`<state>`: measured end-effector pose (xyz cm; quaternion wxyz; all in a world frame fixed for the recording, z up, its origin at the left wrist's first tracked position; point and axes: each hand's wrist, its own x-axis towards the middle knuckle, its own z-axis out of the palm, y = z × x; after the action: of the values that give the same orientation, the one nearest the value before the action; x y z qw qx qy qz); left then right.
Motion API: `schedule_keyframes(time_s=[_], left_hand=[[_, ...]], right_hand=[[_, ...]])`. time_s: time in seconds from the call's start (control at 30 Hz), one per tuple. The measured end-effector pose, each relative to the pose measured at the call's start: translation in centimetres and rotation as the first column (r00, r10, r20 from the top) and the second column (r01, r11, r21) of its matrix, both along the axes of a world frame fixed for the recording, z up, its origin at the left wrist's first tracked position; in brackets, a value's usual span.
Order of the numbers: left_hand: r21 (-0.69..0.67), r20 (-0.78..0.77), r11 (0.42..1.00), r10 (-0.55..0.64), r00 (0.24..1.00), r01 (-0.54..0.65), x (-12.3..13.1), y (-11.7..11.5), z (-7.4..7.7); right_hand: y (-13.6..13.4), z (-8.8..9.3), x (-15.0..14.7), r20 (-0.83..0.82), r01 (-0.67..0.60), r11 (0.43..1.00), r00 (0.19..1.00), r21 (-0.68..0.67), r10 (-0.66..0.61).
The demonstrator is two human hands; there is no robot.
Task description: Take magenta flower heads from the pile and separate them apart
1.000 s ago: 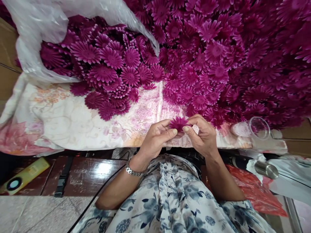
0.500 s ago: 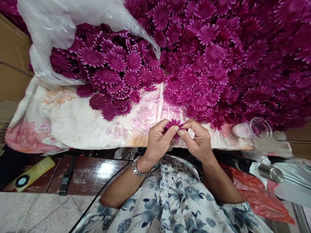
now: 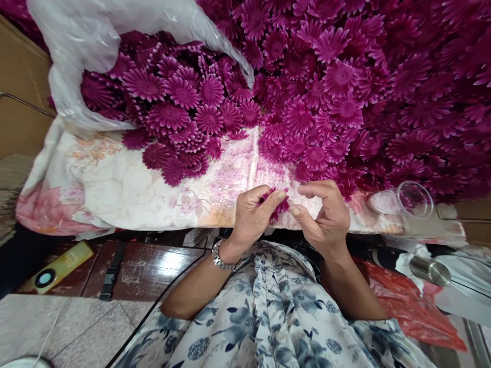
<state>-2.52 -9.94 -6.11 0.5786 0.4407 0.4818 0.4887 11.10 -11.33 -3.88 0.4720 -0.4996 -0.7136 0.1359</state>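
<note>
My left hand (image 3: 253, 214) pinches a single magenta fabric flower (image 3: 276, 204) between thumb and fingers at the near edge of the table. My right hand (image 3: 324, 214) sits just right of it, thumb and forefinger curled and slightly apart, beside the flower but not touching it. A steel watch is on my left wrist. Just beyond both hands a huge heap of the same magenta flowers (image 3: 345, 87) covers the far and right part of the table.
A floral cloth (image 3: 115, 189) covers the table. A clear plastic bag (image 3: 95, 46) at the far left spills more flowers. A clear plastic cup (image 3: 406, 199) lies at the right edge. A metal flask (image 3: 429, 270) and red plastic lie lower right, a yellow device (image 3: 61, 266) lower left.
Both hands held the flower together before; now my right hand has drawn a little to the right and let go, and the flower stays in my left hand.
</note>
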Motion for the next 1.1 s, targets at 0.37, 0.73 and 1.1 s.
schedule_keyframes(time_s=[0.37, 0.73, 1.1], left_hand=[[-0.015, 0.148, 0.967, -0.249, 0.957, 0.254, -0.8, -0.7, 0.1], [-0.212, 0.244, 0.971, -0.054, 0.968, 0.107, -0.8, -0.2, 0.6], [-0.163, 0.246, 0.976, -0.1, 0.964, 0.143, -0.5, -0.3, 0.1]], right_hand=[[0.5, 0.1, 0.2, 0.065, -0.006, 0.998, 0.998, -0.069, 0.011], [2.9, 1.1, 6.9, 0.351, 0.466, 0.838, 0.763, 0.284, -0.543], [1.5, -0.8, 0.7, 0.037, -0.094, 0.964, 0.994, -0.249, 0.106]])
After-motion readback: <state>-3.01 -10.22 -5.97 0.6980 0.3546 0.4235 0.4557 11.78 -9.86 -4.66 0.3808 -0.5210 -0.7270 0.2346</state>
